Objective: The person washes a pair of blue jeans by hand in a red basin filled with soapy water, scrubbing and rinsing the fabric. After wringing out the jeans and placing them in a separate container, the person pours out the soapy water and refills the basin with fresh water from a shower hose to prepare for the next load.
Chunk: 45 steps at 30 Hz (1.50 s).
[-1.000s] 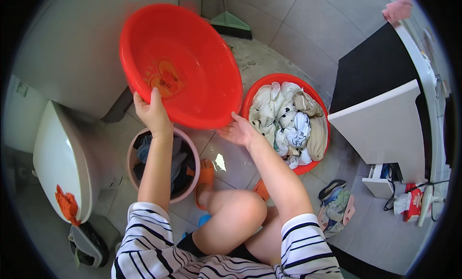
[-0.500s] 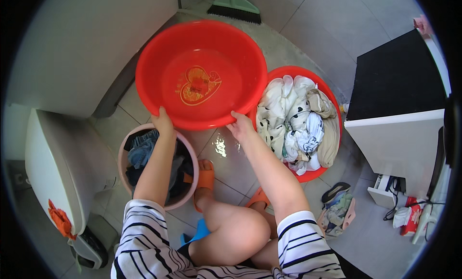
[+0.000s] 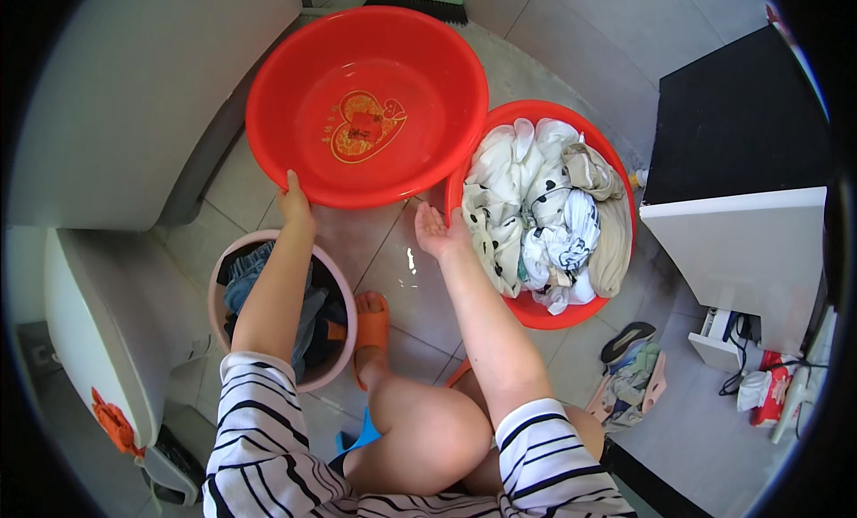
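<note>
A wide red basin (image 3: 427,125) with a gold heart design on its bottom lies ahead of me. My left hand (image 3: 295,205) is closed on its near rim, thumb on top. Just to the right stands a second red basin (image 3: 558,320), heaped with white, patterned and beige clothes (image 3: 536,205). My right hand (image 3: 436,232) is off the first basin, palm turned up and fingers stretched out. Its thumb is close to the second basin's left rim; whether it touches cannot be made out. Below my left forearm is a pink tub (image 3: 220,295) holding dark clothes and denim.
A green broom (image 3: 420,2) stands at the far wall. On the right are a black-topped white cabinet (image 3: 732,241) with its drawer out, and a pink container (image 3: 653,388) of small cloths. A white toilet-like fixture (image 3: 98,313) stands left. Water glistens on the tiles.
My right hand has let go of the first basin's rim and its palm has turned upward. My left hand keeps its hold. The view has shifted slightly.
</note>
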Each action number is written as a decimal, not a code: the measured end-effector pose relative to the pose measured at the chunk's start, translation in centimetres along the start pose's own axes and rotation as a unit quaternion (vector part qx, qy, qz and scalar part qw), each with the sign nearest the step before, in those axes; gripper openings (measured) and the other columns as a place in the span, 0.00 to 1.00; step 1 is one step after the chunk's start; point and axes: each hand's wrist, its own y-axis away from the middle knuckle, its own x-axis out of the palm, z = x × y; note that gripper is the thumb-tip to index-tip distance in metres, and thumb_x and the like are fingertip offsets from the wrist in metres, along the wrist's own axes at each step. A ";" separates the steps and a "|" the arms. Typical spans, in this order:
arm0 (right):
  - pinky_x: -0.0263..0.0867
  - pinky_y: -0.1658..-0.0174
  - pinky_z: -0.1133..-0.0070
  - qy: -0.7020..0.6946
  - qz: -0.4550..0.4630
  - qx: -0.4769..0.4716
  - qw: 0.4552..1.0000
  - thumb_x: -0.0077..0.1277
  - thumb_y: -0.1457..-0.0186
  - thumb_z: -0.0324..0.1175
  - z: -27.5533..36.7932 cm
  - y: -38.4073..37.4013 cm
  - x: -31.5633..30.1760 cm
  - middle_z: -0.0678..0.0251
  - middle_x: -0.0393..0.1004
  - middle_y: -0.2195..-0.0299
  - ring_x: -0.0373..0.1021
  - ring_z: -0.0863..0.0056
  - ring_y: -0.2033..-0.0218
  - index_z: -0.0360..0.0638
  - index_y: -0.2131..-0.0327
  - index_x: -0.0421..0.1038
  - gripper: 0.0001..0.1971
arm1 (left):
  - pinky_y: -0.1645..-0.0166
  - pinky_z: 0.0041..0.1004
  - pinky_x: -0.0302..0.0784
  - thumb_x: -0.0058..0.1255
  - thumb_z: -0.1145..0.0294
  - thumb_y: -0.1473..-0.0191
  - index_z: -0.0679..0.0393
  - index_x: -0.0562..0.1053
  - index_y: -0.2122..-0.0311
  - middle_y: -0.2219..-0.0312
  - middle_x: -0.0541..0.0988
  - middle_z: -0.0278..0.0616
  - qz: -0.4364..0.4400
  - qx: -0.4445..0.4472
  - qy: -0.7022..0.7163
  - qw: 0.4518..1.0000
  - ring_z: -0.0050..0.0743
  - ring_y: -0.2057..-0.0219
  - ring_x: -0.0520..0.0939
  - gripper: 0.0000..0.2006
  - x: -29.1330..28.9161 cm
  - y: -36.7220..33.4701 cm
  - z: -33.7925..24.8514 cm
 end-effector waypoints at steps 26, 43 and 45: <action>0.23 0.36 0.71 0.303 0.346 -0.273 0.845 0.35 0.40 0.45 9.8 14.1 13.7 0.58 0.43 0.37 0.33 0.68 0.35 0.41 0.39 0.46 0.30 | 0.36 0.35 0.38 0.30 0.53 0.41 0.52 0.58 0.41 0.42 0.58 0.42 0.330 -0.156 -0.118 0.923 0.33 0.40 0.54 0.25 22.7 21.7 -1.8; 0.40 0.38 0.75 0.399 0.312 -0.224 0.833 0.41 0.43 0.33 10.3 37.6 25.4 0.56 0.52 0.41 0.47 0.69 0.38 0.36 0.40 0.47 0.29 | 0.37 0.31 0.48 0.30 0.61 0.40 0.59 0.55 0.41 0.44 0.61 0.42 0.328 -0.205 -0.001 0.922 0.31 0.41 0.59 0.24 25.2 40.9 -23.6; 0.41 0.38 0.75 0.399 0.324 -0.209 0.832 0.41 0.44 0.33 10.3 41.2 28.0 0.57 0.53 0.41 0.48 0.70 0.38 0.37 0.40 0.48 0.28 | 0.37 0.30 0.50 0.30 0.61 0.39 0.59 0.56 0.42 0.45 0.63 0.41 0.328 -0.199 0.010 0.923 0.30 0.42 0.61 0.23 26.7 43.5 -26.7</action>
